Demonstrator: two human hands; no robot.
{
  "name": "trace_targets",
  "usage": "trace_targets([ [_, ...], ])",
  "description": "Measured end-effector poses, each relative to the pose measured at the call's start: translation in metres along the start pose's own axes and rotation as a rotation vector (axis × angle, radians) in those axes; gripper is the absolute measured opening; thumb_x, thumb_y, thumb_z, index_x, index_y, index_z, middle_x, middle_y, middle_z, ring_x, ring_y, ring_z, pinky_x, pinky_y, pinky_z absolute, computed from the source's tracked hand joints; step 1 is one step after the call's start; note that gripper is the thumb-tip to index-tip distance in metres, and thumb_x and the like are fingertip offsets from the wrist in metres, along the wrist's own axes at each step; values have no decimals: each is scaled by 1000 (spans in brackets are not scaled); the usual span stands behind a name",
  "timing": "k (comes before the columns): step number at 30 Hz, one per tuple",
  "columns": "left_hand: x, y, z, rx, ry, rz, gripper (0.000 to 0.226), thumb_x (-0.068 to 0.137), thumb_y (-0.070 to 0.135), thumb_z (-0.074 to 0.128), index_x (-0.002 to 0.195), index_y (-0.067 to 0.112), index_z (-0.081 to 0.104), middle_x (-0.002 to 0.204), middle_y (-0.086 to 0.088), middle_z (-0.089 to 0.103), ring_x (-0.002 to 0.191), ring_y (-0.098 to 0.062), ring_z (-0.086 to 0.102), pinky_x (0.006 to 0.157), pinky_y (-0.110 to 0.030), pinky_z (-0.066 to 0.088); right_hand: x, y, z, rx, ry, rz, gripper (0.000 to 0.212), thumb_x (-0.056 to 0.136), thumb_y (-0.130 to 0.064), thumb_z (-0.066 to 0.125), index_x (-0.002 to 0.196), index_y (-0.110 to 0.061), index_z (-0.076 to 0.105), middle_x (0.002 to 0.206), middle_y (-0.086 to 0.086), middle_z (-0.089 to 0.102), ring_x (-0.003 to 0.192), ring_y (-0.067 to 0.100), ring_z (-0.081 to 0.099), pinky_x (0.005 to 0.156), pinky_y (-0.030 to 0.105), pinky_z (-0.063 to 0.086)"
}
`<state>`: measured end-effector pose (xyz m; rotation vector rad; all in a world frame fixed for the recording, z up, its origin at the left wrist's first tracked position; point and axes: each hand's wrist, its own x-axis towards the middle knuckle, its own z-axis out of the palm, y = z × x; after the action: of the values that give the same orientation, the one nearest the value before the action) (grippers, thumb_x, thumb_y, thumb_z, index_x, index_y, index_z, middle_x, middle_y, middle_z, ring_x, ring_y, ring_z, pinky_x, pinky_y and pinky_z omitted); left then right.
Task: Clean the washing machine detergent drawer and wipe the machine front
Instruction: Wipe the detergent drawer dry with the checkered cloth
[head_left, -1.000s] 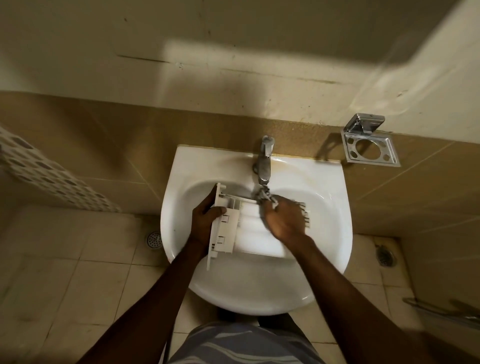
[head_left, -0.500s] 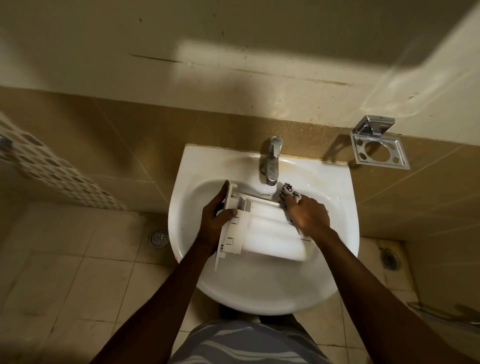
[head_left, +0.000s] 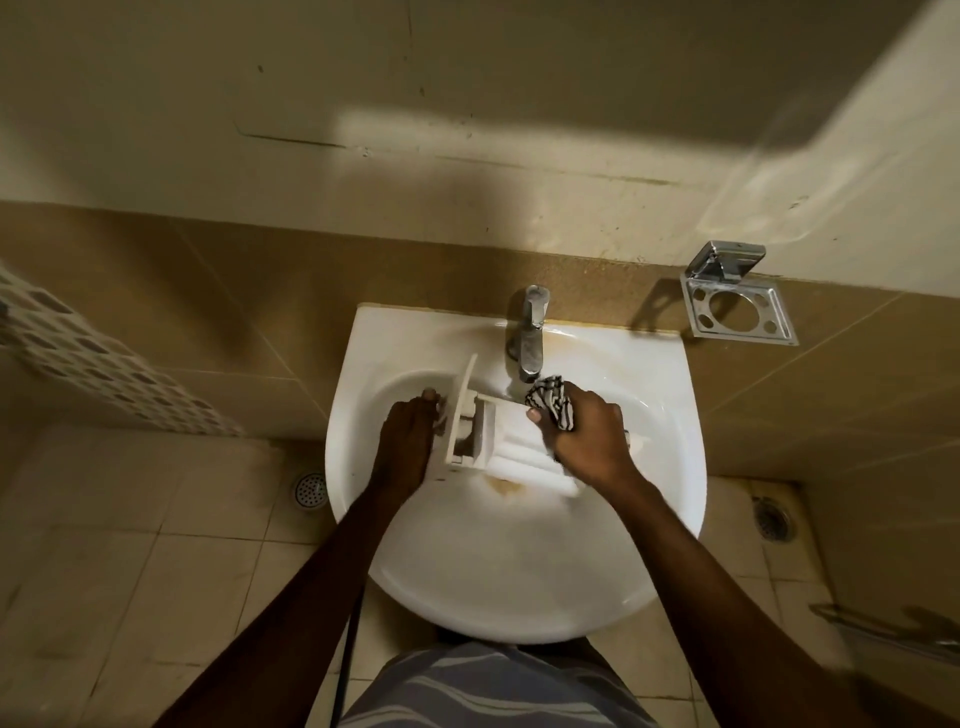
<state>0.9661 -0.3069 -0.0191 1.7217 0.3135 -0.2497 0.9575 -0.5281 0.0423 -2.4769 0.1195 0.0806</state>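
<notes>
I am watching the white detergent drawer (head_left: 498, 441) lying across the bowl of the sink (head_left: 519, 571), just below the tap (head_left: 531, 332), with its front panel standing up at the left end. The left hand (head_left: 408, 441) is curling its fingers round that front panel and gripping it from the outside. The right hand (head_left: 587, 436) is closing tightly around a bunched black-and-white striped cloth (head_left: 550, 400) and resting on the drawer's compartments, the cloth sticking out past the thumb towards the tap. I cannot tell what is lying inside the compartments.

A brownish stain (head_left: 501, 486) is showing on the sink bowl just beside the drawer's near edge. The sink is hanging on a brown tiled wall (head_left: 260, 312), and a metal holder (head_left: 737, 312) is sticking out from the wall to the right of the tap. Below, a pale tiled floor (head_left: 156, 571) is spreading out, with one round drain (head_left: 310, 488) left of the sink and another (head_left: 774, 519) to the right. Striped clothing (head_left: 493, 686) is filling the bottom edge.
</notes>
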Motion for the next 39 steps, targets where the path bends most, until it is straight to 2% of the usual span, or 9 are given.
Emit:
trace_targets([
  [8,4,8,3,302,-103,-349,56,101,61,25,107,16,59,88,-9,64,71,-22,58,64,-31,46,-52,34,37,-90,168,-207,19,83,-31,69,100,-25,64,95,-9,64,91,23,56,78,31,26],
  [13,6,15,8,-12,-181,-559,45,103,51,35,115,14,58,106,-14,64,100,-34,61,88,-46,53,-67,48,50,-50,62,-209,21,88,-38,64,104,-24,65,97,-9,64,92,17,55,82,30,29],
  [19,13,0,21,-93,-23,-401,74,75,72,49,125,19,62,111,-9,69,101,-31,66,98,-52,51,-64,17,28,1097,-75,522,31,97,-36,57,102,-7,67,61,13,59,40,20,50,39,22,40],
  [24,12,-12,33,-176,-77,-334,65,74,73,54,111,22,71,105,-11,74,101,-33,69,94,-55,53,-32,13,6,1670,-131,836,20,85,-12,60,103,-5,68,95,15,71,92,31,65,100,47,45],
  [29,10,-16,41,-256,-42,-378,50,85,61,55,101,17,74,91,-12,73,91,-34,68,86,-46,54,-31,-7,31,903,151,569,20,85,-10,64,105,-16,65,83,11,67,68,27,62,54,30,48],
  [31,10,-17,44,-272,-53,-389,54,83,63,53,102,17,75,95,-15,74,93,-37,69,88,-50,56,-35,-12,54,427,263,264,48,83,-3,68,130,-14,60,122,9,66,109,25,62,90,35,52],
  [33,11,-19,48,-279,-56,-355,49,87,59,52,101,19,77,101,-15,75,99,-36,70,95,-53,54,-32,-13,78,29,145,17,73,82,-7,70,148,-16,41,152,6,42,142,25,35,115,45,30],
  [36,13,-21,50,-305,5,-315,36,93,47,55,97,19,77,102,-11,76,103,-29,71,101,-48,50,-27,-14,98,-179,-141,-69,71,95,-23,55,156,-22,18,163,-1,17,151,23,10,120,48,18],
  [39,15,-22,47,-285,60,-334,35,93,45,57,89,17,76,93,-12,76,95,-33,71,94,-48,54,-34,-1,93,-155,-201,-226,68,90,-13,54,153,-20,29,160,1,28,149,24,20,118,46,24],
])
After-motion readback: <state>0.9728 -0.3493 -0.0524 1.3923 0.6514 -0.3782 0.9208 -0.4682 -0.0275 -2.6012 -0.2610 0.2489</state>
